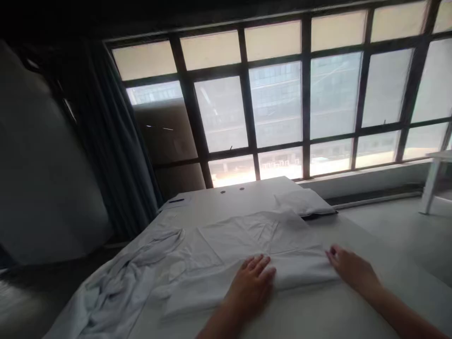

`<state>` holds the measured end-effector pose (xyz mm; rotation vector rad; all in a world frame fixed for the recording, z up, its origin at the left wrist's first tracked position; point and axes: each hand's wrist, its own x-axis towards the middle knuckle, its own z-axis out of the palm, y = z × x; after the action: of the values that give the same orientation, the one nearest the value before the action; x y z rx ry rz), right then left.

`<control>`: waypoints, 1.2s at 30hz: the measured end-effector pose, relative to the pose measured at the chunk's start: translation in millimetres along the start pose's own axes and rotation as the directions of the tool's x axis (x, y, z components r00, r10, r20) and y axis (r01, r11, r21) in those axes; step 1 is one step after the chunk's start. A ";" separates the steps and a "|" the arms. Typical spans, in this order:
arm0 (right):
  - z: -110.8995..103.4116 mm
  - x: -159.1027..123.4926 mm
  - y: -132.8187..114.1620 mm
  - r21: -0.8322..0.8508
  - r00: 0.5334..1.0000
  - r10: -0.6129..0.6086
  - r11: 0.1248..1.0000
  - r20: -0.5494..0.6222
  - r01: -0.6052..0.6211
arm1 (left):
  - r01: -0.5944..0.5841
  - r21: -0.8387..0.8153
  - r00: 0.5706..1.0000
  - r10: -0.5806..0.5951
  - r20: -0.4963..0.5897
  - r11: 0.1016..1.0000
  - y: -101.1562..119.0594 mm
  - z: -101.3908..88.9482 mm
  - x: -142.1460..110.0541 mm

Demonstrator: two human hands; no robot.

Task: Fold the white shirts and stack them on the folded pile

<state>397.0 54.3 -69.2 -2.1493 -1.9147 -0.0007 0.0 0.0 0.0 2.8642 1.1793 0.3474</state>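
Note:
A white folded garment (247,249) lies flat on the white table (226,197), with a long fold across its near part. My left hand (251,285) rests palm down on that fold, fingers spread and nothing gripped. My right hand (348,268) is at the garment's right edge, its fingertips touching the cloth and holding nothing. A crumpled white cloth (120,278) spills from the garment's left side over the table's left edge. It may be part of the same garment, but I cannot tell.
A folded white cloth (303,202) lies on a dark flat item at the table's far right. A blue pen (175,200) and two small dark discs (232,189) are at the far end. Beyond are a large window (275,103), a dark curtain (116,136) and a white side table (436,179).

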 end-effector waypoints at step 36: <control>-19.5 8.2 27.8 -0.106 0.995 -0.067 0.993 -0.072 0.059 | 0.320 -0.069 0.930 -0.300 0.214 0.945 12.2 2.1 4.8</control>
<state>428.6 55.9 -54.3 -2.1198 -1.9793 -0.1953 12.2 -5.2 0.2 2.4970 1.4928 0.1007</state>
